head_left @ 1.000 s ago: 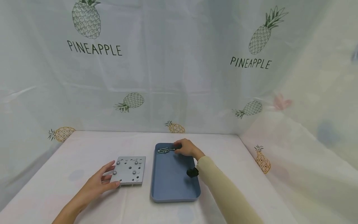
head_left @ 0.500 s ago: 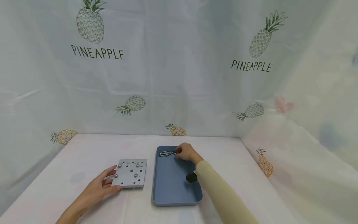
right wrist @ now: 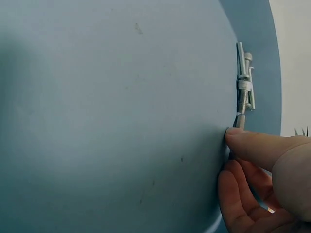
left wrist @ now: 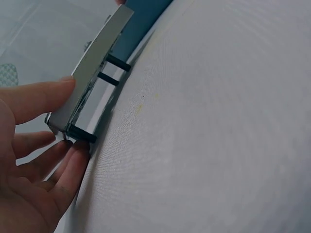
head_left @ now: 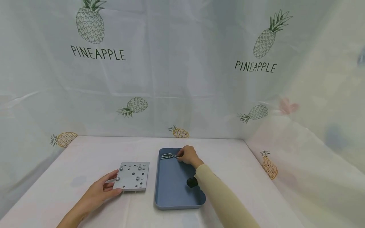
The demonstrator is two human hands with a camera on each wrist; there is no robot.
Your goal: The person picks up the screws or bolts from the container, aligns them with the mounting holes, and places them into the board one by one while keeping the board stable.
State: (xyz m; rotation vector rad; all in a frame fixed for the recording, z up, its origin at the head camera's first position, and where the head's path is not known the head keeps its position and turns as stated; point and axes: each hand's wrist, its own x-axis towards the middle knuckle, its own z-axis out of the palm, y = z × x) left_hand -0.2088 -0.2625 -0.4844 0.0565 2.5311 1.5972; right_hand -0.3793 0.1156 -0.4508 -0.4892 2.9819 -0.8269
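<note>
A silver metal plate (head_left: 131,175) with several holes lies left of the tray. Bolts stand in it, and in the left wrist view their threaded shanks (left wrist: 119,62) stick out of the underside. My left hand (head_left: 99,191) holds the plate's left side, thumb on the near edge, fingers at the far corner and below. Over the far end of the blue tray (head_left: 178,207), my right hand (head_left: 188,155) pinches the end of a bolt (right wrist: 241,120) between thumb and fingers. Just beside it is a small pile of loose bolts (head_left: 166,156).
White cloth covers the table (head_left: 137,215). Behind it hangs a pineapple-printed curtain (head_left: 199,79). The tray's low raised rim surrounds the bolts, and a black wrist piece (head_left: 192,182) on the right arm hangs over the tray.
My right fingers have stayed at the bolts, and the bolt at their tips has turned slightly. The right forearm has shifted a little left. My left hand and the plate look unmoved.
</note>
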